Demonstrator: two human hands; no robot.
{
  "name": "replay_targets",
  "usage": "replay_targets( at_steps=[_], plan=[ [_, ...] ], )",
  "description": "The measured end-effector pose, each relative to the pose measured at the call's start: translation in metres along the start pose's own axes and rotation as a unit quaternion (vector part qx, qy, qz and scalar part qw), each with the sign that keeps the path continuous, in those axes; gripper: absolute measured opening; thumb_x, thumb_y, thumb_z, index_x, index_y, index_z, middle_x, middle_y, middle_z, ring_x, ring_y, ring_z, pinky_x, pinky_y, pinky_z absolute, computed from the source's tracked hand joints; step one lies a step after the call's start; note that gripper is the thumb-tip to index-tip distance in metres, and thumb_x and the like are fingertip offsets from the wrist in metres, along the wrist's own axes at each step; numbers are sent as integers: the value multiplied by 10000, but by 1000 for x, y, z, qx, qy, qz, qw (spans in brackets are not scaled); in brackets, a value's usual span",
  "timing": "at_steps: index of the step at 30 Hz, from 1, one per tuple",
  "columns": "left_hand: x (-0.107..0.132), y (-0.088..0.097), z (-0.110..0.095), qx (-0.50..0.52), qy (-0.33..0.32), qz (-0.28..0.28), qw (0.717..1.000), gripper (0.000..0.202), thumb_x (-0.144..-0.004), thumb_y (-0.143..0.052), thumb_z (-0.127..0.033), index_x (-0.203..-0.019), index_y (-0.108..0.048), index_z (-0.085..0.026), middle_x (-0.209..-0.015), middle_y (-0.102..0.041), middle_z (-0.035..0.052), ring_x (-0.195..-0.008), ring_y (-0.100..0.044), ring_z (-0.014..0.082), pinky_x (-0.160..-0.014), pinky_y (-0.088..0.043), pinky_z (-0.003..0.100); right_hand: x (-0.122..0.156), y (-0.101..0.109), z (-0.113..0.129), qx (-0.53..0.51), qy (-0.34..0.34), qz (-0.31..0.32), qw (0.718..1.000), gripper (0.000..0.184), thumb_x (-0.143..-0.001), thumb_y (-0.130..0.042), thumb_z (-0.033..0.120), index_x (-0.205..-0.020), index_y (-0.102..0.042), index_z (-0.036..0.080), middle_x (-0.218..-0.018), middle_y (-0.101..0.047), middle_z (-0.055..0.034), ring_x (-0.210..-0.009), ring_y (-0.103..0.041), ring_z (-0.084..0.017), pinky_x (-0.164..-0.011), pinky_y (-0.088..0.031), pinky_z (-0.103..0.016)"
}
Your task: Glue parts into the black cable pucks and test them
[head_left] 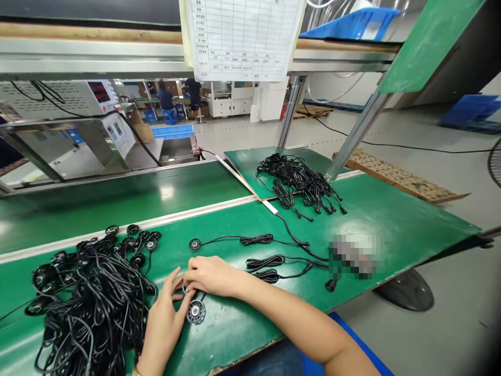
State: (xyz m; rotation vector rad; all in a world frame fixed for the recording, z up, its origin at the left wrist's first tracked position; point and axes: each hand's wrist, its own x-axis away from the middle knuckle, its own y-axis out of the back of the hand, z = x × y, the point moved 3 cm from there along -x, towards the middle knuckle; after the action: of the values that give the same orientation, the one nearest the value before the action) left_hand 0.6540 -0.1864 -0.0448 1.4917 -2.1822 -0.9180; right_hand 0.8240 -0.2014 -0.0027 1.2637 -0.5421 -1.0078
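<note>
My left hand point(162, 329) and my right hand point(211, 275) meet over the green mat point(242, 318), their fingertips on a small round ring part point(185, 288). Just below them lies a black disc connector with a metal centre point(195, 312), its cable running under my right hand. A large tangle of black cables with round disc ends point(90, 297) lies beside my left hand. Farther right, a disc-ended cable point(194, 244) and coiled cable bundles point(262, 253) stretch across the mat.
A heap of black cables point(299, 180) lies on a green board at the back. A pixelated patch point(354, 256) hides part of the mat's right side. A metal-framed bench with a paper chart point(242, 39) stands ahead, and distant people point(176, 96) sit and stand at other benches.
</note>
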Motion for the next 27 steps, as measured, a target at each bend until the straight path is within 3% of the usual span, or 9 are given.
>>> replay_targets(
  at_steps=[7,12,16,21,25,27],
  plan=[
    [2,1,0,-31,-45,-4,999,539,-892,-581,-481,-1357,-480,-228,-1070,-760,58,-905,-748,259,-835,-608,392,4,1,-2,-54,-9,-10,998,153,-1005,-550,338,-1077,-676,287,-1012,-600,11,-874,-563,-131,-653,-385,-235],
    [4,2,-7,-35,-67,3,997,464,-915,-589,-397,-1346,-507,-245,-1157,-730,60,-961,-726,239,-885,-587,379,8,2,-5,-107,-16,-36,994,130,-989,-587,312,-980,-699,248,-1066,-639,18,-925,-574,-118,-801,-406,-237],
    [9,2,-23,-20,-82,18,996,230,-924,-579,-300,-1145,-618,-250,-1109,-720,60,-987,-696,233,-874,-572,361,10,1,-4,-146,-8,-46,988,107,-970,-609,249,-923,-700,218,-963,-652,-4,-906,-567,-142,-817,-409,-274],
    [14,3,-28,28,-23,-25,999,88,-865,-657,-223,-893,-574,-226,-962,-722,15,-855,-694,189,-806,-572,316,12,-5,-4,-189,-7,-47,981,184,-1000,-507,204,-924,-674,202,-970,-618,-32,-893,-568,-150,-788,-443,-258],
    [19,-1,-28,44,-56,-21,997,73,-899,-620,-188,-843,-593,-226,-1021,-732,13,-1003,-682,193,-921,-538,330,13,-11,-4,-211,-25,-54,976,187,-998,-479,181,-914,-644,198,-976,-601,-29,-855,-583,-136,-775,-462,-237],
    [21,-2,-26,62,-42,-22,997,83,-889,-640,-189,-858,-572,-227,-1014,-728,10,-959,-687,183,-888,-550,318,14,-12,-4,-214,-24,-58,975,184,-996,-476,180,-922,-644,201,-974,-605,-29,-841,-587,-135,-762,-463,-236]
  ],
)
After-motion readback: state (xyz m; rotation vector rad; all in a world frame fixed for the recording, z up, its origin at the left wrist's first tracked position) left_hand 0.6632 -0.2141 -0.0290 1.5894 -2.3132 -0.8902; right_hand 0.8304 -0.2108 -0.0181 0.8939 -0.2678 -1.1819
